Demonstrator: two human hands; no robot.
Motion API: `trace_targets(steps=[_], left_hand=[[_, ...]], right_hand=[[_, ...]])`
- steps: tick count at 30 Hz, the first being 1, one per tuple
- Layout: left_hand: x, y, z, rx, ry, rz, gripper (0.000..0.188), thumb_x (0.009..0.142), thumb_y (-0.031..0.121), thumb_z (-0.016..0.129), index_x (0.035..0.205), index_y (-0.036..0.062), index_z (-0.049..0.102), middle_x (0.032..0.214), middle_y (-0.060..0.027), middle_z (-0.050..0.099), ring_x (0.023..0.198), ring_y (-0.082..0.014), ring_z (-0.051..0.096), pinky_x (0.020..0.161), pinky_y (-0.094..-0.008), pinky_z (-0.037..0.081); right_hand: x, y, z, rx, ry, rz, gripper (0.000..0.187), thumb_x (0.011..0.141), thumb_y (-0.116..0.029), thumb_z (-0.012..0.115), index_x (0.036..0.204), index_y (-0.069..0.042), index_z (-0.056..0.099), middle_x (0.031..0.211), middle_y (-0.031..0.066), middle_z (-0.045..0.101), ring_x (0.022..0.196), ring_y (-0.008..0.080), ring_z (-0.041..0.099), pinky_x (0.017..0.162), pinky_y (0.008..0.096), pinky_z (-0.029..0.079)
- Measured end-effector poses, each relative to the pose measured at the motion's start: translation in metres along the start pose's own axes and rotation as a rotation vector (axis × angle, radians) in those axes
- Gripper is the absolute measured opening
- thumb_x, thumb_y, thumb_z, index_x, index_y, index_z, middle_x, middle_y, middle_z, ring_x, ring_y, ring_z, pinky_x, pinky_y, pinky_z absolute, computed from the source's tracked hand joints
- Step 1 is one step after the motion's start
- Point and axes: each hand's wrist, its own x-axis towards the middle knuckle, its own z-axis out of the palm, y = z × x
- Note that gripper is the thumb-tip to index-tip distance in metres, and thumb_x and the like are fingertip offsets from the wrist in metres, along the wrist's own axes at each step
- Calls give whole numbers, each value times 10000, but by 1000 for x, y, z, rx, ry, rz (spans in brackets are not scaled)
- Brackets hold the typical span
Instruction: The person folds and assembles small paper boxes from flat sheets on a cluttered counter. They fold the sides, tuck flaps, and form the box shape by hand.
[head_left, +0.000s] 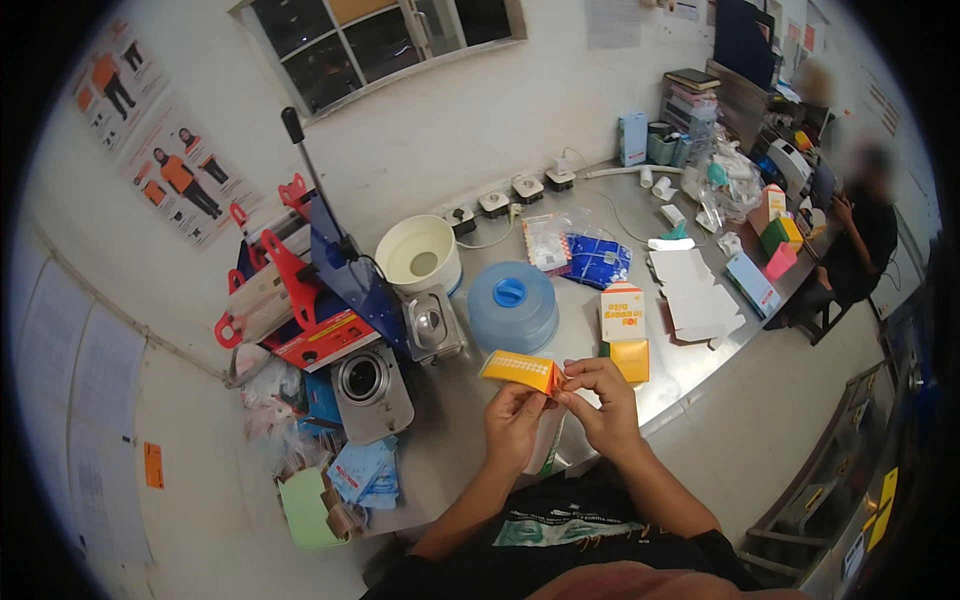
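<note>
A small yellow and orange carton (518, 370) is held up over the near edge of the steel table. My left hand (513, 420) is closed round its lower side from below. At the carton's right end, my right hand (603, 405) pinches the end flap between thumb and fingers. Just beyond my right hand, another yellow box (629, 360) rests beside a white and orange carton (622, 313). Behind the held carton sits a translucent blue domed container (512, 308). Some white and green item lies partly hidden beneath my hands.
The steel table (440, 470) holds a cream tub (420, 262), a steel container (430, 325), blue plastic packets (600, 262) and a flattened white box (695, 300). Red and blue equipment with a long lever (300, 130) stands left. A person (865, 220) sits at the far right.
</note>
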Motion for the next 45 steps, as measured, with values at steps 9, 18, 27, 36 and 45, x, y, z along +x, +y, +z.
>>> trace_targets(steps=[9,18,27,36,45], left_hand=[[1,10,6,83,41,-7,194,1055,52,645,1244,6,648,1232,-103,699,1063,-174,687,915,-332,571],[-16,19,19,145,-37,-137,173,1036,-18,611,1207,-30,591,1188,-139,695,1019,-200,706,884,-345,600],[-21,11,17,843,-522,60,181,827,-142,559,903,-8,655,1027,-134,740,965,-255,739,918,-334,552],[-22,-40,27,525,-914,-69,193,924,-32,538,1050,4,680,1088,-151,722,1017,-262,687,862,-371,561],[-10,-128,110,240,-494,-720,666,1144,550,319,1518,17,460,1456,-154,579,1323,-261,572,1155,-408,428]], right_hand=[[-1,-5,12,-27,-26,-62,171,886,-50,805,1035,-47,723,1284,191,663,1229,361,661,1018,438,527],[-23,4,-2,-160,11,-77,431,833,-23,813,1197,-38,582,1215,175,623,1115,352,628,946,417,518],[-77,40,-86,402,618,734,583,1114,-439,492,1549,-57,425,1374,145,610,1175,243,618,1012,406,522],[-123,44,-134,193,508,849,502,1098,-324,580,1467,10,518,1235,121,685,1109,173,648,974,346,527],[-160,40,-129,279,639,757,614,1161,-487,332,1482,1,523,1343,123,646,1249,191,593,1129,365,432]])
